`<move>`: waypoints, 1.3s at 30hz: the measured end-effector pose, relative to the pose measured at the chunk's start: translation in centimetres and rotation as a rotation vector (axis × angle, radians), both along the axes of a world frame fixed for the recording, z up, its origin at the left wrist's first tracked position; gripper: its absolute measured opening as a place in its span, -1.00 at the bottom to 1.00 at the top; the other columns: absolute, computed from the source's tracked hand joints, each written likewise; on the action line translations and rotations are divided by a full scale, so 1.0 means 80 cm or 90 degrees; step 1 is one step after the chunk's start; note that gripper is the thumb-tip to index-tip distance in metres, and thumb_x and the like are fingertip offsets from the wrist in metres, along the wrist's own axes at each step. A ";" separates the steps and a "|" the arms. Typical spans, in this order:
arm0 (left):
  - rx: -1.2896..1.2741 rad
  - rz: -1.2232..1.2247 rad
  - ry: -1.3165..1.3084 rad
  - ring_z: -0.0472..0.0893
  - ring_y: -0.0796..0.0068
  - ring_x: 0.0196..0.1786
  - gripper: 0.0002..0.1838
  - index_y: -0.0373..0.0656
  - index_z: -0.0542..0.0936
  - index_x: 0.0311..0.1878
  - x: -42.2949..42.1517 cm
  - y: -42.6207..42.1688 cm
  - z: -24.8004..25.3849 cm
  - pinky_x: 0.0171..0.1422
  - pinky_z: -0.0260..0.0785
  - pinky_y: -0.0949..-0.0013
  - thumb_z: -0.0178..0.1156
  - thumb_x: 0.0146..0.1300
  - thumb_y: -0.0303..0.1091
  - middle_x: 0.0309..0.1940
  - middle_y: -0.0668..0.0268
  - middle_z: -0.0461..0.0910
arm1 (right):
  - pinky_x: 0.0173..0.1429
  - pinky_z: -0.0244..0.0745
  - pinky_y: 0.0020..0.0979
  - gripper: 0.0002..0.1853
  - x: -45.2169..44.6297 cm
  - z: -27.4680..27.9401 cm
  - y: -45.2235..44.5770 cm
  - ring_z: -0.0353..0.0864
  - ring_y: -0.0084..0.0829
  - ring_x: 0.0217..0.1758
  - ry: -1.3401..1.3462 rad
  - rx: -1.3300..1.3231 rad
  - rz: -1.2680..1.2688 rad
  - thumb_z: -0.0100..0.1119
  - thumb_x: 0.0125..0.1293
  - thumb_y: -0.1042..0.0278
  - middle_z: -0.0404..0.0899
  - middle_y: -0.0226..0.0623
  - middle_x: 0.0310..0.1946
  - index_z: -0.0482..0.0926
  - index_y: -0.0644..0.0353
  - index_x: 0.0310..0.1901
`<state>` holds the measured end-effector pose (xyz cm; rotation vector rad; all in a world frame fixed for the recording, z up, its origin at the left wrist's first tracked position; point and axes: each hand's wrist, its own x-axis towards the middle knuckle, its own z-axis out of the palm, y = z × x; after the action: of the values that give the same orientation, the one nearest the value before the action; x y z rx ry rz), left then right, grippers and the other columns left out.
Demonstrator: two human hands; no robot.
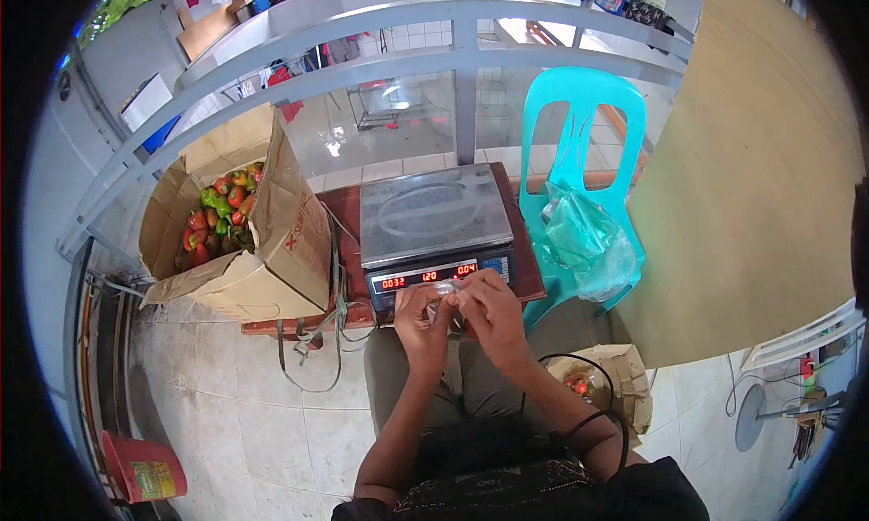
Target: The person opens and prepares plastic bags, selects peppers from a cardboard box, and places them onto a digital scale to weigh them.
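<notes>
My left hand (pixel 422 329) and my right hand (pixel 494 320) meet just in front of a digital weighing scale (pixel 434 215). Pinched between the fingertips of both is a small piece of clear plastic (pixel 444 287), which looks like the mouth of a plastic bag; its lower part is mostly hidden by my hands. The scale's metal pan has nothing on it, and its red digits are lit. It rests on a low reddish-brown table (pixel 344 206).
Left of the scale stands a cardboard box (pixel 288 249) of red and green peppers (pixel 222 209). A turquoise chair (pixel 584 95) to the right carries green and clear plastic bags (pixel 584 236). A smaller box (pixel 625 385) sits on the floor beside my right leg. Behind runs a grey railing (pixel 464 95).
</notes>
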<state>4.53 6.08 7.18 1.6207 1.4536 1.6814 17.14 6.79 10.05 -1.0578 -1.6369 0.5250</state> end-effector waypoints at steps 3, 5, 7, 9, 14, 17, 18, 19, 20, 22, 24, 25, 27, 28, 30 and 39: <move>-0.038 -0.042 -0.038 0.51 0.34 -0.14 -0.87 -0.23 0.64 -0.28 0.004 0.002 0.006 -0.04 0.33 0.33 0.36 0.10 -0.50 -0.28 0.25 0.61 | -0.31 0.38 -0.44 -0.77 0.007 -0.028 0.022 0.51 -0.58 -0.42 0.154 -0.135 0.037 0.12 0.37 0.35 0.51 -0.37 -0.54 0.53 0.29 -0.42; -0.020 -0.025 0.033 0.53 0.26 -0.15 -0.85 -0.23 0.64 -0.28 0.007 0.004 0.013 0.00 0.34 0.26 0.37 0.05 -0.50 -0.26 0.23 0.63 | -0.36 0.37 -0.45 -0.77 0.010 -0.050 0.035 0.51 -0.59 -0.45 0.238 -0.216 0.063 0.12 0.38 0.35 0.53 -0.36 -0.56 0.53 0.29 -0.41; -0.029 -0.018 0.038 0.54 0.25 -0.11 -0.84 -0.24 0.64 -0.27 0.006 0.005 0.010 0.04 0.35 0.27 0.37 0.06 -0.50 -0.23 0.22 0.63 | -0.36 0.34 -0.51 -0.81 0.009 -0.052 0.040 0.49 -0.65 -0.44 0.288 -0.263 0.085 0.14 0.38 0.37 0.57 -0.42 -0.53 0.54 0.26 -0.39; -0.033 -0.015 0.016 0.54 0.28 -0.07 -0.84 -0.25 0.64 -0.22 0.007 0.008 0.004 0.07 0.35 0.29 0.35 0.10 -0.50 -0.18 0.22 0.63 | -0.34 0.36 -0.56 -0.86 0.002 -0.039 0.036 0.49 -0.69 -0.41 0.337 -0.283 0.096 0.16 0.36 0.41 0.58 -0.47 -0.48 0.54 0.25 -0.35; -0.027 -0.024 -0.043 0.53 0.28 0.08 -0.77 -0.28 0.62 -0.02 0.014 0.005 0.000 0.21 0.34 0.31 0.24 0.25 -0.49 -0.02 0.13 0.59 | -0.23 0.41 -0.61 -0.94 -0.001 -0.028 0.032 0.51 -0.71 -0.34 0.422 -0.295 0.119 0.21 0.31 0.49 0.61 -0.47 -0.37 0.56 0.25 -0.24; -0.006 -0.031 -0.010 0.49 0.10 0.18 -0.68 -0.25 0.59 0.11 0.026 -0.004 -0.003 0.31 0.26 0.16 0.17 0.29 -0.47 0.08 0.07 0.58 | -0.17 0.43 -0.59 -0.89 -0.003 -0.033 0.033 0.54 -0.68 -0.30 0.321 -0.237 0.035 0.23 0.28 0.47 0.60 -0.46 -0.35 0.58 0.26 -0.18; -0.017 -0.039 -0.006 0.48 0.12 0.21 -0.66 -0.25 0.58 0.14 0.028 -0.007 0.001 0.34 0.25 0.18 0.15 0.32 -0.45 0.11 0.07 0.55 | -0.16 0.44 -0.57 -0.87 -0.004 -0.028 0.033 0.55 -0.65 -0.29 0.281 -0.211 0.016 0.23 0.26 0.49 0.60 -0.45 -0.34 0.58 0.26 -0.16; -0.027 -0.048 -0.001 0.46 0.15 0.24 -0.65 -0.25 0.56 0.18 0.030 -0.009 0.006 0.36 0.24 0.19 0.13 0.34 -0.42 0.15 0.08 0.53 | -0.14 0.46 -0.55 -0.84 -0.005 -0.024 0.032 0.56 -0.63 -0.27 0.241 -0.185 -0.002 0.24 0.24 0.52 0.60 -0.45 -0.34 0.58 0.27 -0.14; -0.037 -0.056 0.003 0.45 0.17 0.27 -0.63 -0.24 0.55 0.21 0.031 -0.010 0.009 0.38 0.22 0.21 0.12 0.36 -0.40 0.19 0.08 0.50 | -0.13 0.46 -0.54 -0.85 -0.006 -0.020 0.031 0.56 -0.61 -0.27 0.227 -0.181 -0.011 0.24 0.22 0.54 0.60 -0.43 -0.34 0.58 0.28 -0.16; -0.034 -0.076 0.003 0.45 0.16 0.27 -0.60 -0.24 0.53 0.24 0.029 -0.010 0.006 0.40 0.20 0.21 0.11 0.37 -0.39 0.20 0.09 0.49 | -0.10 0.46 -0.51 -0.85 -0.006 -0.015 0.029 0.56 -0.57 -0.26 0.195 -0.172 -0.027 0.23 0.18 0.57 0.59 -0.41 -0.35 0.57 0.29 -0.19; -0.038 -0.102 -0.009 0.45 0.17 0.27 -0.59 -0.23 0.52 0.25 0.027 -0.012 0.004 0.40 0.20 0.21 0.11 0.36 -0.40 0.21 0.10 0.49 | -0.11 0.46 -0.51 -0.85 0.000 -0.017 0.035 0.55 -0.58 -0.27 0.150 -0.164 -0.027 0.23 0.16 0.58 0.59 -0.40 -0.35 0.57 0.27 -0.21; -0.042 -0.118 -0.021 0.45 0.18 0.27 -0.59 -0.23 0.52 0.25 0.025 -0.012 0.005 0.40 0.21 0.22 0.12 0.35 -0.42 0.21 0.11 0.50 | -0.11 0.45 -0.51 -0.85 0.004 -0.018 0.039 0.54 -0.58 -0.28 0.128 -0.158 -0.026 0.22 0.15 0.58 0.58 -0.39 -0.35 0.56 0.27 -0.22; -0.035 -0.123 -0.039 0.48 0.21 0.24 -0.62 -0.24 0.54 0.20 0.025 -0.013 0.008 0.35 0.25 0.25 0.14 0.31 -0.47 0.16 0.13 0.52 | -0.11 0.45 -0.51 -0.85 0.008 -0.020 0.041 0.54 -0.58 -0.28 0.126 -0.137 -0.009 0.23 0.14 0.58 0.58 -0.39 -0.35 0.55 0.27 -0.23; -0.023 -0.113 -0.047 0.50 0.23 0.20 -0.65 -0.24 0.56 0.15 0.027 -0.013 0.012 0.31 0.29 0.27 0.15 0.29 -0.50 0.12 0.14 0.54 | -0.11 0.44 -0.51 -0.84 0.010 -0.020 0.041 0.54 -0.58 -0.28 0.123 -0.126 -0.001 0.24 0.13 0.58 0.58 -0.38 -0.35 0.55 0.27 -0.23; 0.001 -0.062 -0.036 0.54 0.28 0.11 -0.71 -0.25 0.59 0.04 0.030 -0.009 0.011 0.21 0.35 0.30 0.17 0.24 -0.56 0.03 0.17 0.56 | -0.11 0.44 -0.52 -0.86 0.005 -0.013 0.033 0.53 -0.59 -0.28 0.175 -0.141 -0.009 0.24 0.15 0.56 0.58 -0.40 -0.35 0.55 0.25 -0.23; 0.006 -0.019 0.053 0.59 0.30 -0.26 -0.80 -0.25 0.55 -0.20 0.025 0.015 0.009 -0.15 0.43 0.34 0.18 0.10 -0.69 -0.31 0.20 0.55 | -0.10 0.40 -0.59 -0.90 0.014 -0.064 0.021 0.51 -0.67 -0.23 0.259 -0.263 0.093 0.24 0.31 0.46 0.58 -0.49 -0.30 0.57 0.23 -0.18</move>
<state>6.52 7.28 7.87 1.7278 1.4542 1.6253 18.23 8.48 4.94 -1.0433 -1.2742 1.1341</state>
